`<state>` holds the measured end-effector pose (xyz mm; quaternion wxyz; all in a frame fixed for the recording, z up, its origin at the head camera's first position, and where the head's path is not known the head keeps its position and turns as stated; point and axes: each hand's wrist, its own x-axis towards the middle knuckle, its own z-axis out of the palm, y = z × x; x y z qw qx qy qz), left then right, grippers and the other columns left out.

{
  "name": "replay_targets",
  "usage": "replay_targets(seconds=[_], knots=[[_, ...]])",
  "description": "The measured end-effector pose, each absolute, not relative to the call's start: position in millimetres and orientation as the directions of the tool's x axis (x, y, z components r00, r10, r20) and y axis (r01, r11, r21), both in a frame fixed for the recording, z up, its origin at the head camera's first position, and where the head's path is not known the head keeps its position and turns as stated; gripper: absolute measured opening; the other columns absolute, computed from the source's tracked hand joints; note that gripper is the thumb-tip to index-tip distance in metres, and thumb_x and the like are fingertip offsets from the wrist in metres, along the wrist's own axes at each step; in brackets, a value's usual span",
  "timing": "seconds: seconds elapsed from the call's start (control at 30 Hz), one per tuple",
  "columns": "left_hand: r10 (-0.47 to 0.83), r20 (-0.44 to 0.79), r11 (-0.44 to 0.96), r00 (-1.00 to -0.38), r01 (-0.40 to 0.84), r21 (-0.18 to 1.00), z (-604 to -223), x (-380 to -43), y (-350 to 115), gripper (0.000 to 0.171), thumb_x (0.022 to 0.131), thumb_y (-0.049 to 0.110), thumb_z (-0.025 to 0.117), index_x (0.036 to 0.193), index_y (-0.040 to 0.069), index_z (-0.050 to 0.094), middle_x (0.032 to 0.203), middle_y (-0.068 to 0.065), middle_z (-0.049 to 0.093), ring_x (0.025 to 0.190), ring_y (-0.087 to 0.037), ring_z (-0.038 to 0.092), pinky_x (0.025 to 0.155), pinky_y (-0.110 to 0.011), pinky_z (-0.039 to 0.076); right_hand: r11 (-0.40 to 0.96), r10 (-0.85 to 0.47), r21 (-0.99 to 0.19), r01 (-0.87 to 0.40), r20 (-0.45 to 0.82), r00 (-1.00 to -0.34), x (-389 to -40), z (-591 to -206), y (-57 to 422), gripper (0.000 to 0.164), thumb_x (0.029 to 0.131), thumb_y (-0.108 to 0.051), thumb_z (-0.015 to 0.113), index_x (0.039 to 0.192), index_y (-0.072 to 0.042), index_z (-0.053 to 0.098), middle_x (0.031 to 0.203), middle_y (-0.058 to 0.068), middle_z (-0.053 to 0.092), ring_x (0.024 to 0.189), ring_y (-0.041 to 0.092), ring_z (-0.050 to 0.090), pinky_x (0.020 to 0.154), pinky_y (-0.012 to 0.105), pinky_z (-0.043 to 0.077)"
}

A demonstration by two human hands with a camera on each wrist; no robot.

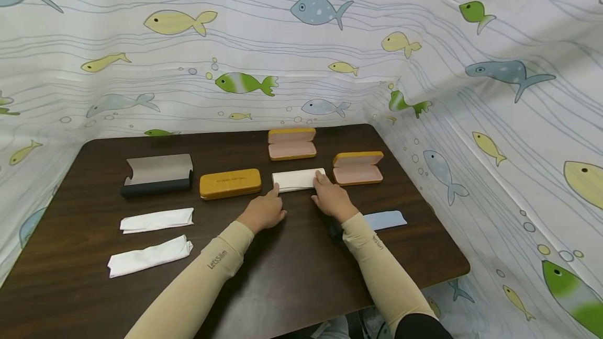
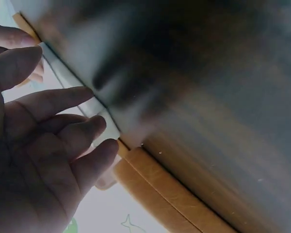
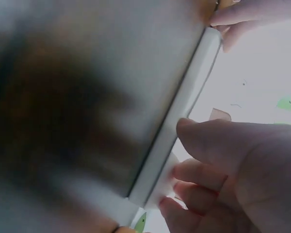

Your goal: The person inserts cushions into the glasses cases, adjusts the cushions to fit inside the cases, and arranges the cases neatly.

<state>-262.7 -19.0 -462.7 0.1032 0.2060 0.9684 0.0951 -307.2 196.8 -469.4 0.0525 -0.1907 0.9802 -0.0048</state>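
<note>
A folded white cloth (image 1: 297, 180) lies flat on the dark table between my two hands. My left hand (image 1: 264, 212) touches its left end with an outstretched index finger. On the right end rest the fingers of my right hand (image 1: 333, 199). In the left wrist view the left fingers are loosely bent beside the cloth (image 2: 63, 73). The right wrist view shows the right thumb at the edge of the cloth (image 3: 179, 121), the other fingers relaxed beyond it. Left of the cloth is a closed yellow glasses case (image 1: 230, 184); right of it stands an open yellow case (image 1: 358, 169) lined in pink.
Behind the cloth stands another open yellow glasses case (image 1: 292, 145). An open black case (image 1: 157, 176) is at the back left. Two folded white cloths (image 1: 157, 220) lie nearer on the left. A light blue cloth (image 1: 385, 219) lies partly behind the right forearm. Fish-patterned sheeting (image 1: 282, 67) borders the table (image 1: 292, 276).
</note>
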Motion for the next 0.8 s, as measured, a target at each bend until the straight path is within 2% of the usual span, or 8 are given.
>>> replay_targets(seconds=[0.13,0.27,0.53,0.8], knots=[[0.407,-0.171,0.902,-0.898,0.365,0.229,-464.3,-261.1,-17.9,0.048,0.104,0.030,0.061,0.137,-0.005,0.060,0.162,-0.028,0.025,0.127,-0.044,0.056,0.096,-0.052,0.053,0.924,-0.381,-0.009,-0.382,-0.080,-0.921,-306.7,-473.0,197.9,0.059,0.105,-0.029,0.059,0.155,-0.003,0.040,0.166,0.012,0.025,0.149,0.027,0.034,0.096,0.047,0.053],[0.405,-0.188,0.905,-0.895,0.363,0.223,-463.8,-259.1,-17.3,0.051,0.104,0.032,0.059,0.141,-0.003,0.056,0.163,-0.026,0.020,0.131,-0.046,0.052,0.102,-0.054,0.049,0.920,-0.392,-0.002,-0.393,-0.052,-0.918,-306.3,-473.8,198.9,0.058,0.104,-0.028,0.060,0.153,-0.003,0.042,0.165,0.012,0.028,0.148,0.027,0.035,0.101,0.045,0.051],[0.417,-0.191,0.897,-0.888,0.368,0.246,-463.1,-258.7,-19.6,0.053,0.103,0.032,0.061,0.142,-0.004,0.056,0.164,-0.028,0.018,0.130,-0.046,0.053,0.103,-0.054,0.048,0.911,-0.412,-0.003,-0.412,-0.002,-0.911,-304.3,-472.2,197.2,0.055,0.104,-0.026,0.061,0.150,0.000,0.047,0.162,0.016,0.034,0.145,0.029,0.040,0.098,0.046,0.053],[0.430,-0.188,0.887,-0.883,0.375,0.269,-464.4,-260.6,-21.1,0.053,0.104,0.032,0.061,0.142,-0.004,0.056,0.164,-0.027,0.018,0.132,-0.044,0.052,0.105,-0.052,0.047,0.917,-0.398,-0.021,-0.397,-0.047,-0.916,-304.6,-471.9,195.2,0.059,0.104,-0.026,0.060,0.152,0.003,0.042,0.163,0.018,0.030,0.147,0.031,0.035,0.103,0.046,0.050]])
